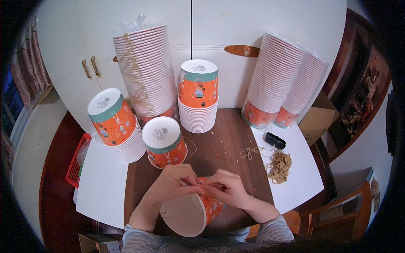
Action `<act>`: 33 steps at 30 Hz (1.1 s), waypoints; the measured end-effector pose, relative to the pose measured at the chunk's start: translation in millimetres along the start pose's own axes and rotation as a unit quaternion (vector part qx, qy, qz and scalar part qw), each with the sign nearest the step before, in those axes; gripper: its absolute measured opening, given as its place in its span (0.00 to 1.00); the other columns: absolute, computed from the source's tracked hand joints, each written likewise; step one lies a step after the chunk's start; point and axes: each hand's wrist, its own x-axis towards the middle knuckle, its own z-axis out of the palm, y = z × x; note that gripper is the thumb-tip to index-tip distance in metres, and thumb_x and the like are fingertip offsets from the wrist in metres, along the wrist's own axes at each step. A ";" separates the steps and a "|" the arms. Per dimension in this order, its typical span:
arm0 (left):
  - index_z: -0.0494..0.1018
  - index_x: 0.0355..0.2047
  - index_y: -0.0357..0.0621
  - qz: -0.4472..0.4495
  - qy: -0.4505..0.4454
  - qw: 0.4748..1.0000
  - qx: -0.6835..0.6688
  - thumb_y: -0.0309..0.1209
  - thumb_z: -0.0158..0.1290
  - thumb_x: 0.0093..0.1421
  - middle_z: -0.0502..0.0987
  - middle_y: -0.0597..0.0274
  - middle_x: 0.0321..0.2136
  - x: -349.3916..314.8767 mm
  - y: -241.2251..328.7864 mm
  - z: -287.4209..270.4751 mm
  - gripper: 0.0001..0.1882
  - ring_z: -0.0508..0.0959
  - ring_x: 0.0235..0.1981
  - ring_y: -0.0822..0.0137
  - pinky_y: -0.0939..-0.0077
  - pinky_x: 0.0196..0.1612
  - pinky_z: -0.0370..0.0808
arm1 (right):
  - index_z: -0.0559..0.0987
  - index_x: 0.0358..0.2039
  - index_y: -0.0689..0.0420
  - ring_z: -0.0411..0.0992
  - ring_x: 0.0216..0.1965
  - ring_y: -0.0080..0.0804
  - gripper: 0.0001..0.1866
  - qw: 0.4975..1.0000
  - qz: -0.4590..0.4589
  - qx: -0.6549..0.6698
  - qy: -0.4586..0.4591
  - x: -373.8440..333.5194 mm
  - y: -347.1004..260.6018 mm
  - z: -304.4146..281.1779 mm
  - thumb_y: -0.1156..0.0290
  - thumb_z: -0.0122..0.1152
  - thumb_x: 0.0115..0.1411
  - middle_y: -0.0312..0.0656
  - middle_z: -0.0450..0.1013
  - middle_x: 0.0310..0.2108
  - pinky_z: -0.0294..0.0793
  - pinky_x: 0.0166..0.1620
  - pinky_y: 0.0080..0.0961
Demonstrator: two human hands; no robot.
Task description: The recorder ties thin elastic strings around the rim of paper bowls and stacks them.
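Observation:
Close in front of me an orange paper bucket (185, 217) lies tipped on its side, its wide white mouth turned toward the lower left. My left hand (177, 181) and my right hand (225, 187) meet over the bucket's upper side near the rim. Both are closed in a pinch, fingertips almost touching. What they hold between them is too small and covered to make out. Just beyond my left hand stands an upside-down orange and green paper bucket (164, 141), with a loop of thin tan string (192, 145) beside it.
Nested upside-down buckets stand at the left (112, 122) and centre (198, 92). Tall bagged stacks rise at the back left (145, 71) and right (276, 76). A tangle of tan string (279, 166) and a black object (275, 141) lie on the right. A wooden chair (341, 211) stands beyond.

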 end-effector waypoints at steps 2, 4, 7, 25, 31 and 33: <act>0.72 0.18 0.38 -0.003 0.002 1.000 0.002 0.26 0.62 0.39 0.71 0.65 0.19 0.4 1.3 0.3 0.09 0.72 0.21 0.75 0.85 0.23 0.69 | 0.74 0.29 0.60 0.64 0.18 0.18 0.08 1.000 -0.012 0.008 0.017 -0.2 -1.5 1.7 0.82 0.58 0.47 0.37 0.67 0.20 0.61 0.21 0.14; 0.72 0.17 0.38 -0.003 0.011 1.000 -0.004 0.26 0.63 0.39 0.71 0.65 0.19 0.2 1.1 0.5 0.10 0.72 0.21 0.75 0.84 0.23 0.68 | 0.74 0.28 0.61 0.63 0.18 0.16 0.06 0.993 0.070 0.092 0.005 -1.7 -6.8 2.9 0.83 0.56 0.47 0.36 0.67 0.19 0.60 0.21 0.13; 0.72 0.18 0.38 0.009 0.005 1.000 -0.023 0.25 0.62 0.40 0.72 0.65 0.19 1.0 -0.6 -0.5 0.09 0.72 0.21 0.76 0.85 0.22 0.67 | 0.74 0.28 0.61 0.62 0.18 0.14 0.06 0.993 0.090 0.064 -0.029 -3.9 -8.7 -3.4 0.82 0.56 0.48 0.35 0.66 0.19 0.59 0.20 0.12; 0.72 0.23 0.38 -0.017 -0.048 0.999 -0.007 0.26 0.57 0.46 0.71 0.65 0.19 1.8 -2.3 -4.6 0.05 0.71 0.20 0.76 0.84 0.22 0.67 | 0.74 0.26 0.59 0.71 0.22 0.30 0.05 0.988 0.040 0.002 -0.147 -4.2 -11.8 -9.3 0.76 0.58 0.46 0.40 0.70 0.23 0.69 0.26 0.20; 0.72 0.23 0.39 -0.013 -0.048 0.999 -0.007 0.26 0.57 0.46 0.71 0.64 0.19 1.1 -2.5 -5.0 0.06 0.72 0.20 0.75 0.84 0.21 0.67 | 0.74 0.26 0.58 0.71 0.22 0.29 0.05 0.989 0.033 -0.008 -0.144 -3.2 -13.6 -6.9 0.76 0.58 0.46 0.39 0.70 0.23 0.69 0.25 0.20; 0.72 0.23 0.39 -0.008 -0.048 0.999 -0.003 0.26 0.57 0.46 0.71 0.64 0.19 1.5 -2.3 -5.3 0.06 0.72 0.20 0.75 0.83 0.21 0.67 | 0.73 0.27 0.58 0.71 0.25 0.34 0.06 0.985 0.055 -0.013 -0.163 -4.0 -16.1 -8.3 0.74 0.57 0.47 0.40 0.70 0.24 0.70 0.27 0.24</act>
